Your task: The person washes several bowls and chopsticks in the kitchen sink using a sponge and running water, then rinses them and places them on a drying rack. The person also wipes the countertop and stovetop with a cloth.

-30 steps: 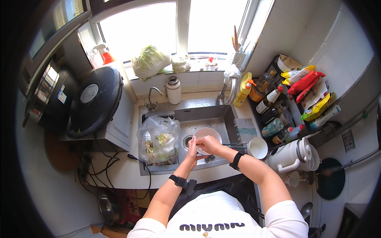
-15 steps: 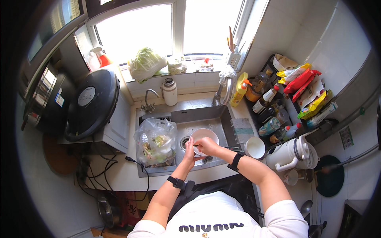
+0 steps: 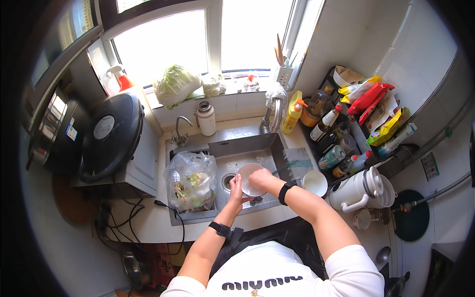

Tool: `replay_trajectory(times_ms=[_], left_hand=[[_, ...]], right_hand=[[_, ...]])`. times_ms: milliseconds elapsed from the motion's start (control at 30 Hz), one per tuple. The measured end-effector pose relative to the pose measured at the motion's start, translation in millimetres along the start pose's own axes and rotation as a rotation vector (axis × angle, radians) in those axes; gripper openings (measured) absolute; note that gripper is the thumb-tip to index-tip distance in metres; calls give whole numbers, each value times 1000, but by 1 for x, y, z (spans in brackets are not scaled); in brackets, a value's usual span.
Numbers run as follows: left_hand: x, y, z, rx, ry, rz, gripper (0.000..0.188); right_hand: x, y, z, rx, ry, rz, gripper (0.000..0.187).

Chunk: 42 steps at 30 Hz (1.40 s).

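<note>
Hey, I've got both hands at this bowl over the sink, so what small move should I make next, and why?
Perhaps sweep your right hand around inside the bowl: it already reaches in, and your left hand supports the side.

Strong daylight enters through the window (image 3: pixel 213 42), whose panes burn out to white. The bowl (image 3: pixel 245 171) is softly shaded, the steel sink (image 3: pixel 242 147) carries a pale sheen, and the space beneath the counter (image 3: pixel 156 227) falls into shadow. Straight edges bow, black vignetting rounds the corners, and fine detail looks soft.
</note>
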<state>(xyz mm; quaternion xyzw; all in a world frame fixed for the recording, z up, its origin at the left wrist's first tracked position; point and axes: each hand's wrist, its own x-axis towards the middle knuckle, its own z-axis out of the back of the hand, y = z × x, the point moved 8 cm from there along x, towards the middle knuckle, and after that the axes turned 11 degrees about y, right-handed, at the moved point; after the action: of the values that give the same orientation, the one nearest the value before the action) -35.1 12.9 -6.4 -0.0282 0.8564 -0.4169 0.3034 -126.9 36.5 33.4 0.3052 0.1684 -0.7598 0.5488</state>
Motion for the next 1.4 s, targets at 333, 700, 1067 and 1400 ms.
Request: replay_trajectory(times_ms=[333,700,1067,1400], left_hand=[[-6,-7,-8,-63,41,-17,62],[-5,-3,-7,-24,58,-5,59],[-12,-12,-16,-55,107,-7,61],[-4,-2,-13,-84,113,21,63]], right_hand=[[-12,19,16,132,-275,128,22],[-18,24,17,502,-191,309,14],[-39,19,33,199,-352,-5,28],[-18,20,16,-6,-471,188,18]])
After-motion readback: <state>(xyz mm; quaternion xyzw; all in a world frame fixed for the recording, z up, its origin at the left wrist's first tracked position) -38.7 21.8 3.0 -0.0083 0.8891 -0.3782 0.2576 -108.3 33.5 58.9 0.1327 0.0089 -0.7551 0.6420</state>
